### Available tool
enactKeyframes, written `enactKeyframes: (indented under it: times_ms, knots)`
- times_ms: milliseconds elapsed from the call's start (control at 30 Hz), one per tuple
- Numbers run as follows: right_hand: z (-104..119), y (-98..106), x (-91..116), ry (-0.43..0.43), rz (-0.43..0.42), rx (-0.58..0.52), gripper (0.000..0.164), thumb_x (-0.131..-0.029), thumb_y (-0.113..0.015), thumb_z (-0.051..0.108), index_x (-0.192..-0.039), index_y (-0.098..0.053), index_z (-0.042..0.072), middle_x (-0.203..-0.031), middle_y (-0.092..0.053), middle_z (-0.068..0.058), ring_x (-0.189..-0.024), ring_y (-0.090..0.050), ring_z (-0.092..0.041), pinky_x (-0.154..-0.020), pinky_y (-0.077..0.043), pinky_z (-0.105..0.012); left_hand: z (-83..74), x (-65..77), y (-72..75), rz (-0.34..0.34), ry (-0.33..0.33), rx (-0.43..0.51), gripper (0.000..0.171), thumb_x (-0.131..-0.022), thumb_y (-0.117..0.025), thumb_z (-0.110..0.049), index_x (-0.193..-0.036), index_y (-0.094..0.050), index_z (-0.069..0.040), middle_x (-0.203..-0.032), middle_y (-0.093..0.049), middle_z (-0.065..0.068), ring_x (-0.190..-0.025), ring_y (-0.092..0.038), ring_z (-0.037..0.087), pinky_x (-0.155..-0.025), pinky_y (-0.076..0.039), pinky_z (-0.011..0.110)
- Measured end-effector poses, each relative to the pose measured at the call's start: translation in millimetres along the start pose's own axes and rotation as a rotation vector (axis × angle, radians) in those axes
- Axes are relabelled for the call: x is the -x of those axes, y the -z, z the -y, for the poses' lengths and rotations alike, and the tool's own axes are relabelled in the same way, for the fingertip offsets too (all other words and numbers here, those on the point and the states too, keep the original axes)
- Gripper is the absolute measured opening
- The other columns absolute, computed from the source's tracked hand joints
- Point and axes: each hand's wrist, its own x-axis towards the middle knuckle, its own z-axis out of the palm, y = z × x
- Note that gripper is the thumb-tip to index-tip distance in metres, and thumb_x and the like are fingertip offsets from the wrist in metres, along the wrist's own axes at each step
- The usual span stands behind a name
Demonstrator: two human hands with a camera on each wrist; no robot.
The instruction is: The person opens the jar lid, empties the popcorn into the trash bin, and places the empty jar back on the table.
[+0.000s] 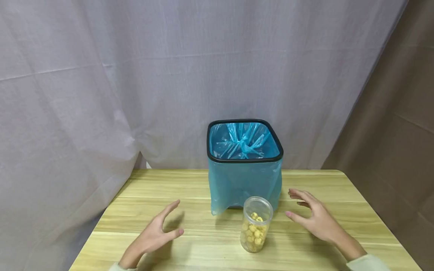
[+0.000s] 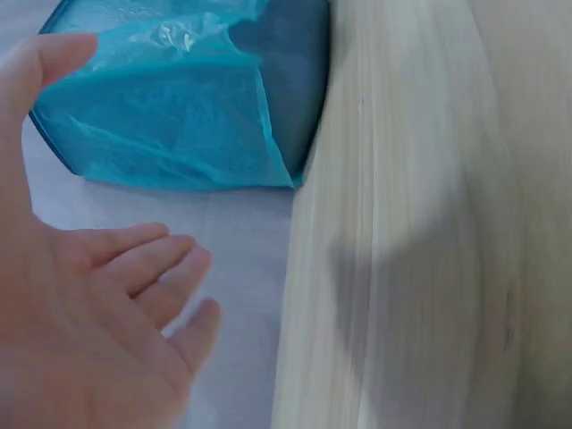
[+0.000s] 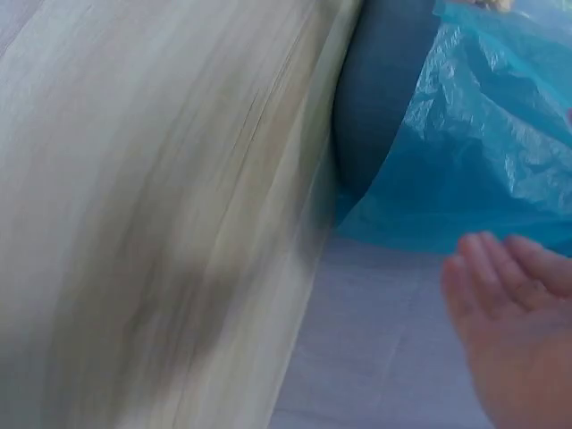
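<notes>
A clear plastic jar (image 1: pixel 255 229) partly filled with yellow popcorn-like balls stands upright on the table, its top facing up; I cannot tell whether a lid is on it. Right behind it is a square trash bin with a black rim (image 1: pixel 244 160), lined with a blue plastic bag (image 1: pixel 237 184) that hangs over its outside. My left hand (image 1: pixel 154 233) hovers left of the jar, fingers spread and apart from everything. To the jar's right my right hand (image 1: pixel 318 218) is held with fingers relaxed, touching nothing. Both palms face inward.
The light wooden table (image 1: pixel 203 248) ends at a back edge just behind the bin. A grey curtain (image 1: pixel 169 94) hangs behind it, and a brown curtain (image 1: pixel 390 150) hangs along the right side.
</notes>
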Motion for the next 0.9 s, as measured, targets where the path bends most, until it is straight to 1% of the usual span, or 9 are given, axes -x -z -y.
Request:
enactKeyframes:
  times_ms: [33,100,200,300,367,433,600,767,900]
  knots:
    - [-0.8,0.8,0.8,0.019,-0.005,-0.045,0.068,-0.089,-0.085,0.015,-0.149,-0.055,0.006,-0.137,-0.066,-0.008,-0.125,-0.059,-0.001,-0.101,-0.047,-0.008,-0.3,0.4,-0.3,-0.01,-0.031,0.027,0.086,-0.094,-0.077,-0.034,-0.165,-0.033,-0.015,-0.168,-0.039,0.017,-0.152,-0.038,0.05,-0.117,-0.032,0.075]
    - [-0.9,2.4,2.0,0.056,-0.004,-0.125,0.066,-0.088,-0.084,0.007,-0.147,-0.056,0.007,-0.136,-0.066,-0.004,-0.124,-0.059,0.004,-0.103,-0.044,-0.005,-2.4,1.0,-1.3,-0.024,-0.093,0.08,0.082,-0.093,-0.078,-0.026,-0.162,-0.037,-0.012,-0.166,-0.043,0.015,-0.151,-0.042,0.046,-0.121,-0.036,0.065]
    - [2.1,4.9,2.9,0.084,0.014,-0.197,0.067,-0.086,-0.082,0.0,-0.147,-0.057,0.009,-0.136,-0.066,0.004,-0.125,-0.061,0.001,-0.104,-0.045,-0.006,-8.4,0.0,-4.3,-0.027,-0.161,0.17,0.077,-0.091,-0.079,-0.017,-0.159,-0.043,-0.011,-0.163,-0.048,0.014,-0.15,-0.046,0.037,-0.125,-0.038,0.036]
    - [8.9,6.2,2.2,0.104,0.037,-0.217,0.069,-0.084,-0.084,-0.001,-0.147,-0.057,0.008,-0.136,-0.065,0.007,-0.125,-0.063,-0.004,-0.105,-0.046,-0.008,-17.3,-1.4,-9.4,-0.014,-0.195,0.254,0.074,-0.089,-0.08,-0.011,-0.155,-0.047,-0.009,-0.159,-0.052,0.015,-0.148,-0.05,0.024,-0.12,-0.033,0.014]
    - [14.5,5.7,0.6,0.124,0.051,-0.215,0.071,-0.082,-0.086,-0.001,-0.146,-0.057,0.007,-0.135,-0.066,0.005,-0.124,-0.063,-0.003,-0.105,-0.046,-0.008,-24.0,-2.7,-13.8,0.002,-0.206,0.301,0.073,-0.088,-0.08,-0.007,-0.154,-0.048,-0.008,-0.158,-0.054,0.015,-0.146,-0.052,0.018,-0.119,-0.032,0.012]
    - [21.1,4.4,-1.6,0.16,0.059,-0.213,0.073,-0.08,-0.088,0.0,-0.145,-0.057,0.004,-0.132,-0.067,-0.002,-0.122,-0.063,-0.003,-0.105,-0.047,-0.009,-31.5,-4.2,-18.5,0.021,-0.203,0.336,0.072,-0.088,-0.08,-0.006,-0.153,-0.049,-0.008,-0.156,-0.056,0.012,-0.145,-0.053,0.014,-0.119,-0.034,0.013]
    - [36.3,-0.3,-7.7,0.247,0.07,-0.2,0.076,-0.075,-0.093,0.005,-0.143,-0.058,0.001,-0.126,-0.069,-0.014,-0.118,-0.065,-0.005,-0.106,-0.046,-0.01,-51.5,-11.0,-33.3,0.08,-0.175,0.383,0.074,-0.086,-0.083,-0.01,-0.152,-0.05,-0.01,-0.154,-0.058,0.007,-0.144,-0.055,0.02,-0.12,-0.037,0.017]
    - [46.6,-4.7,-12.2,0.235,0.1,-0.168,0.077,-0.075,-0.095,0.014,-0.142,-0.06,0.008,-0.127,-0.069,-0.009,-0.116,-0.068,-0.011,-0.106,-0.047,-0.011,-66.7,-22.1,-52.0,0.131,-0.186,0.395,0.076,-0.084,-0.084,-0.014,-0.152,-0.05,-0.01,-0.154,-0.059,0.01,-0.145,-0.055,0.027,-0.123,-0.038,0.022]
    - [54.7,-7.8,-18.2,0.221,0.131,-0.13,0.075,-0.075,-0.096,0.022,-0.141,-0.061,0.013,-0.13,-0.069,-0.001,-0.115,-0.069,-0.011,-0.105,-0.051,-0.018,-76.6,-32.1,-67.1,0.149,-0.19,0.391,0.078,-0.083,-0.086,-0.018,-0.152,-0.05,-0.011,-0.154,-0.059,0.002,-0.145,-0.054,0.026,-0.124,-0.038,0.026]
